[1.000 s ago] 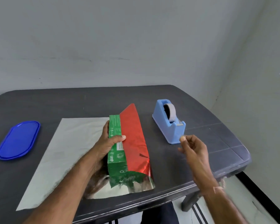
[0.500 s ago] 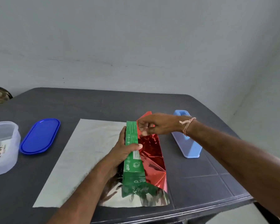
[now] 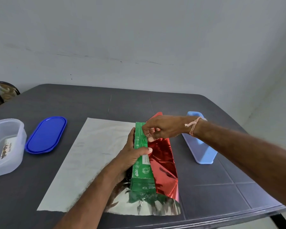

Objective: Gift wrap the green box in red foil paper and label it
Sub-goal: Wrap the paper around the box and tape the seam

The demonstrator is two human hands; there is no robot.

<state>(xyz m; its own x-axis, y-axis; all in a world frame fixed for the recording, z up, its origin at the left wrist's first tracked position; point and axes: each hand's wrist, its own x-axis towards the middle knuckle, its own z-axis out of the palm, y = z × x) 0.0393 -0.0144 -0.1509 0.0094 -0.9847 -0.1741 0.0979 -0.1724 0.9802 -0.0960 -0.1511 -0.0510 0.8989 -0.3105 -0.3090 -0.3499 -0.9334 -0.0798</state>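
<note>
Left hand [image 3: 135, 156] grips the green box [image 3: 143, 162] from its left side, with the thumb curled over the narrow top face and the thumb tip touching the edge of the red foil paper [image 3: 163, 161]. The box stands on a long narrow side. Its long axis runs from me toward the far wall, and the near end shows some printed letters. The foil lies silver side up under the box and spreads flat to the left of this hand. To the right of the thumb it rises red side out against the box.

I see my right hand [image 3: 162, 128] just beyond the left thumb, over the far part of the box top. Its fingers are curled at the upper edge of the foil. I cannot tell if they pinch the foil or some small thing. A light blue tape dispenser [image 3: 203, 151] stands just behind the right wrist.

One second ago the right hand was beside the dispenser, well apart from the box. Half a second ago it was already at the foil edge; now its fingertips reach onto the green top. The left hand has kept the same grip.
</note>
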